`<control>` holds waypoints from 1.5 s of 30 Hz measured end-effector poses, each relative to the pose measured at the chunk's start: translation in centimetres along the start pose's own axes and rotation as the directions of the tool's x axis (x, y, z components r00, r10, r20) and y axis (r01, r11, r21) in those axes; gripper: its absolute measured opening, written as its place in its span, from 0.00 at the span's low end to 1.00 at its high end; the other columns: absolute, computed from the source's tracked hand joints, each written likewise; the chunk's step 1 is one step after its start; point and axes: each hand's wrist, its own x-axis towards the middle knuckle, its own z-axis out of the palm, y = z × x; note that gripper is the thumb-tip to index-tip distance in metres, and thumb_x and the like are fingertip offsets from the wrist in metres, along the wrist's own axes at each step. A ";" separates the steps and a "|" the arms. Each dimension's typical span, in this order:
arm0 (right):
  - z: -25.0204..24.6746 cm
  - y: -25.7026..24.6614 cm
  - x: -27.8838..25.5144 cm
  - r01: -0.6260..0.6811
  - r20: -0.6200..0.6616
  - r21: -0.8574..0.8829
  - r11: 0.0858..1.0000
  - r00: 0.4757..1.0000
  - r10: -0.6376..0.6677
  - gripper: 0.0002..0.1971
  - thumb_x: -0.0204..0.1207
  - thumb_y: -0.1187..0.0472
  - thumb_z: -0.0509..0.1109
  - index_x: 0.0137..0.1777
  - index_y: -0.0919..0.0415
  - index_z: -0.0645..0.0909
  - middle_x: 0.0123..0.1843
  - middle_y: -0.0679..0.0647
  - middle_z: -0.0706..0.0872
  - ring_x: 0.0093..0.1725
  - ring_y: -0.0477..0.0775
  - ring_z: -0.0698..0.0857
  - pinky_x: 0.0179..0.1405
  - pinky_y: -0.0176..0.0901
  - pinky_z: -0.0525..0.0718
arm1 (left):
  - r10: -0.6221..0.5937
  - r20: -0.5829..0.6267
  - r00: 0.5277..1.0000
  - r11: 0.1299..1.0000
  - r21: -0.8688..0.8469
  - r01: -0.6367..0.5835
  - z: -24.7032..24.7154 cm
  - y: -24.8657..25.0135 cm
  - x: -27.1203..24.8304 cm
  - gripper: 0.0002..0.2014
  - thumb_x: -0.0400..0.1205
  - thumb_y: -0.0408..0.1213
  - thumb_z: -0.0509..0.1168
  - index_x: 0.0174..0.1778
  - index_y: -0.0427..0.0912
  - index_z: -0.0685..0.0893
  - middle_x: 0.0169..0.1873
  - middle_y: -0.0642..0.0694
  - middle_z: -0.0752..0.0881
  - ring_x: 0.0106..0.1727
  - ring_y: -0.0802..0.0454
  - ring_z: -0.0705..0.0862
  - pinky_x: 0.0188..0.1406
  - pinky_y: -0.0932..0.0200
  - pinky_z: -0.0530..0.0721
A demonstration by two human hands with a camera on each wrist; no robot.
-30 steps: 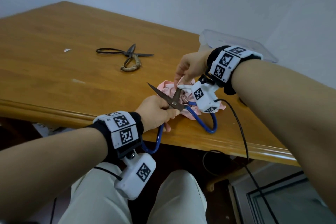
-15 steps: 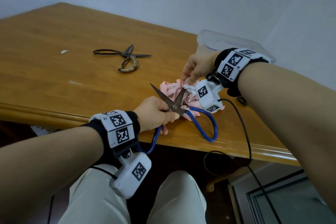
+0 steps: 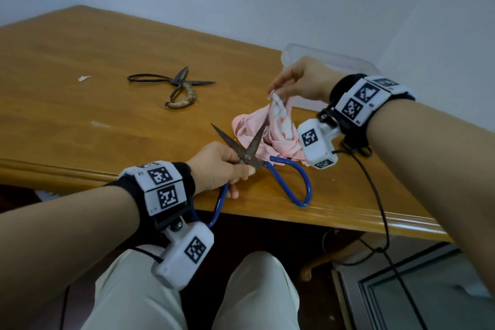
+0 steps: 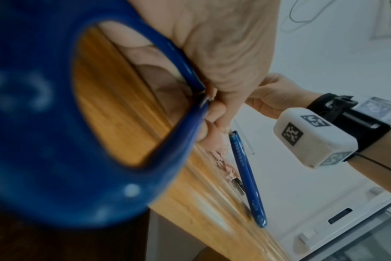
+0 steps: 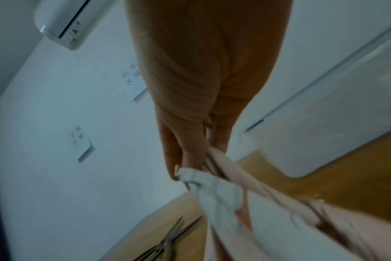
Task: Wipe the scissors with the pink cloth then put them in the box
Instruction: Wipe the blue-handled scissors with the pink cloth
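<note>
Between pinching fingers [image 3: 278, 86], crumpled pink cloth [image 3: 270, 134]

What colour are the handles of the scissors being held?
Blue. The scissors in the left hand have blue looped handles, clearest in the head view.

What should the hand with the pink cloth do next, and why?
Probably bring the pink cloth down over an open blade of the blue-handled scissors and rub. The right hand pinches one corner, lifted above the table, while the left hand grips the scissors near the pivot, blades spread and looking dirty.
</note>
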 end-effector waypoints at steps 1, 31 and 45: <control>0.3 -0.5 0.0 0.035 -0.026 0.016 0.999 0.999 -0.034 0.07 0.73 0.64 0.76 0.47 0.51 0.89 0.41 0.44 0.88 0.46 0.43 0.84 0.52 0.35 0.79 | -0.004 0.004 1.000 1.000 0.002 0.004 0.0 0.0 0.0 0.11 0.79 0.36 0.71 0.33 0.36 0.83 0.21 0.49 0.78 0.22 0.53 0.83 0.27 0.61 0.85; 4.5 -5.8 -0.9 -0.148 0.566 0.019 0.989 0.817 0.112 0.12 0.76 0.52 0.72 0.45 0.62 0.87 0.42 0.55 0.89 0.42 0.52 0.85 0.52 0.48 0.85 | 0.008 -0.003 1.000 1.000 -0.009 -0.009 0.0 -0.2 0.1 0.09 0.79 0.35 0.72 0.35 0.35 0.84 0.21 0.48 0.78 0.21 0.54 0.83 0.26 0.63 0.86; 5.9 -6.4 -0.4 0.027 0.622 -0.159 0.987 0.779 0.079 0.18 0.68 0.68 0.79 0.41 0.49 0.73 0.22 0.36 0.84 0.25 0.33 0.81 0.39 0.35 0.79 | 0.012 0.028 1.000 1.000 -0.022 -0.011 -0.1 -0.2 -0.2 0.09 0.79 0.34 0.71 0.42 0.30 0.84 0.29 0.41 0.82 0.22 0.54 0.83 0.26 0.63 0.86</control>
